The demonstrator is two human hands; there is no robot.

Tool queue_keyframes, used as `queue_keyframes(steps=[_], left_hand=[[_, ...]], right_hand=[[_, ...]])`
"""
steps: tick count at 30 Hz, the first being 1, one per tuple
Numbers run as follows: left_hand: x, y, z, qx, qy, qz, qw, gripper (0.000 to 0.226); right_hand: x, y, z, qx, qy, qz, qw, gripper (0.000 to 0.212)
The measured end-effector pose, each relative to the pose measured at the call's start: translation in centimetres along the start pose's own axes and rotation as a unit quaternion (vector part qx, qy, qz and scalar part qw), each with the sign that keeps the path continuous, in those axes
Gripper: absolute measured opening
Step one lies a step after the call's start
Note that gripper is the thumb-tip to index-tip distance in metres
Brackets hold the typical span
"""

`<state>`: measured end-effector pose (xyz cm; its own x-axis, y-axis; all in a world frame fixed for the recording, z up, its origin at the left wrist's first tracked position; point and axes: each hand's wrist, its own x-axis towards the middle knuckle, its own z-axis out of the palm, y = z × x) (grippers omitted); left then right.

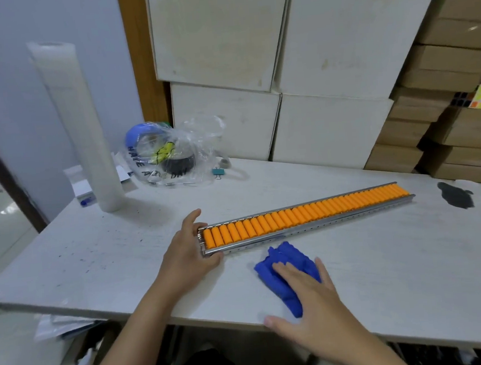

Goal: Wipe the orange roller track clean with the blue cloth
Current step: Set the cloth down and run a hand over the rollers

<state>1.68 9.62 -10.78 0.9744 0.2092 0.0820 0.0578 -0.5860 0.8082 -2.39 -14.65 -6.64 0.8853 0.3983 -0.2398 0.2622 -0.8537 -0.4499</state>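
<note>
The orange roller track (305,217), a long metal rail filled with orange rollers, lies slantwise on the white table (95,251). My left hand (188,248) grips its near left end, thumb on the front rail and fingers round the end. The crumpled blue cloth (283,271) lies on the table just in front of the track. My right hand (306,301) rests flat on top of the cloth with fingers spread, covering its right part.
A tall white roll (76,123) stands at the back left. Beside it lies a clear plastic bag (171,153) holding tape rolls, with a binder clip (218,172) nearby. White boxes (281,64) and brown cartons (456,93) are stacked behind. A dark stain (456,194) marks the table's right.
</note>
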Motion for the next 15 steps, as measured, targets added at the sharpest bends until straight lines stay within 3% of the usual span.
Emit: queue_keyframes(steps=[2, 6, 11, 15], left_hand=[[-0.1, 0.1, 0.0, 0.010, 0.003, 0.010, 1.000, 0.096], [-0.2, 0.2, -0.2, 0.008, 0.000, 0.010, 1.000, 0.098], [-0.2, 0.4, -0.4, -0.027, -0.014, -0.020, 0.999, 0.103], [-0.3, 0.6, -0.6, -0.029, -0.018, -0.022, 0.999, 0.098]], right_hand=[[0.4, -0.4, -1.0, 0.023, 0.012, 0.006, 1.000, 0.079], [2.7, -2.5, -1.2, 0.043, 0.127, -0.075, 0.988, 0.052], [7.6, -5.8, 0.8, -0.050, 0.056, -0.228, 0.971, 0.055], [9.5, -6.1, 1.7, -0.023, 0.077, -0.230, 0.970, 0.055]])
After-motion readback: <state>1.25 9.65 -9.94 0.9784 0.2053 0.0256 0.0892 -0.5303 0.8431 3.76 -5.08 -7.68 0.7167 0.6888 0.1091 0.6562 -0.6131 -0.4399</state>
